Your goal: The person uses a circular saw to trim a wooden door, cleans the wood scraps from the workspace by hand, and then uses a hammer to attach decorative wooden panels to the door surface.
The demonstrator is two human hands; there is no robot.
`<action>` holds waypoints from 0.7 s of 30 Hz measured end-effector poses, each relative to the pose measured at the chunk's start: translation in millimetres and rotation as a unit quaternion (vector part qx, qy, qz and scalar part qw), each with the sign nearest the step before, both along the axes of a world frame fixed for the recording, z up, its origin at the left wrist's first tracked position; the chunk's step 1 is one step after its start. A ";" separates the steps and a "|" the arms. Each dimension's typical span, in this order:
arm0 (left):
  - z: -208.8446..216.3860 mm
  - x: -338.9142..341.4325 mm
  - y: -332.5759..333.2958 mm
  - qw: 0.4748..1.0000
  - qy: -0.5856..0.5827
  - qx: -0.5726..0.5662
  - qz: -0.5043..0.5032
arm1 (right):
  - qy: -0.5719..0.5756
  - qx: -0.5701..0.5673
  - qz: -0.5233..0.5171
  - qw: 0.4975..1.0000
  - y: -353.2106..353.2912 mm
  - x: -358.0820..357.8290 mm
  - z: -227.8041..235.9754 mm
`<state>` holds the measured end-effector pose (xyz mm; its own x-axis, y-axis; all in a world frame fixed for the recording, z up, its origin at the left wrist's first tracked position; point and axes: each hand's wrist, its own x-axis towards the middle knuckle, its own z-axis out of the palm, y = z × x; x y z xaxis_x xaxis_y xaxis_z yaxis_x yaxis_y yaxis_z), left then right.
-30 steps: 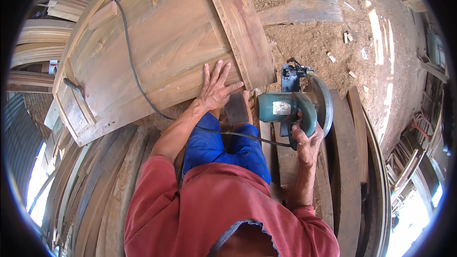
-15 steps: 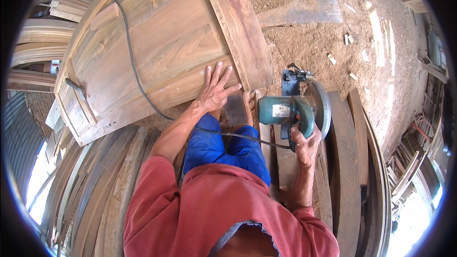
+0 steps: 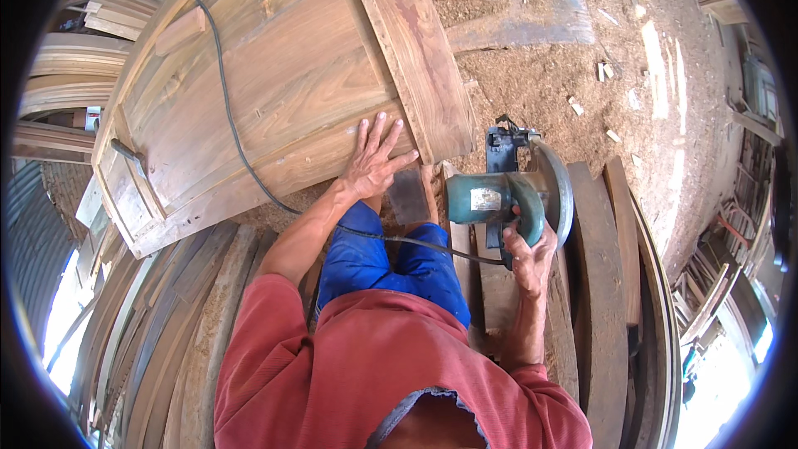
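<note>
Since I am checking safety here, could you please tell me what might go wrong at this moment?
The left hand lies flat on the wooden panel, close to the circular saw that the right hand grips; a slip could bring the blade toward its fingers. The black power cord trails across the panel and the blue trousers, so it might snag or get cut.

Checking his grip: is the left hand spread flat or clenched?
Spread flat: the left hand lies fingers splayed on the wooden panel.

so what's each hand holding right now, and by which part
The right hand grips the green circular saw by its rear handle. The left hand holds nothing; it lies flat, fingers spread, on the wooden panel.
</note>
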<state>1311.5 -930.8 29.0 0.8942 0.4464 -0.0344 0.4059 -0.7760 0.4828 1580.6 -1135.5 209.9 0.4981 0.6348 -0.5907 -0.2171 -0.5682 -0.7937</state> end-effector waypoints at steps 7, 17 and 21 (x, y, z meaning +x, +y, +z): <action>-1.0 1.1 0.0 0.999 0.026 0.020 -0.002 | -0.009 0.001 0.017 1.000 5.6 -5.0 10.2; 8.2 0.9 1.6 0.997 0.079 0.003 -0.013 | -0.034 -0.039 0.081 0.995 13.8 -17.7 10.4; 18.1 -0.4 1.0 0.995 0.071 -0.033 0.061 | -0.027 -0.064 0.085 0.994 16.1 -20.6 13.9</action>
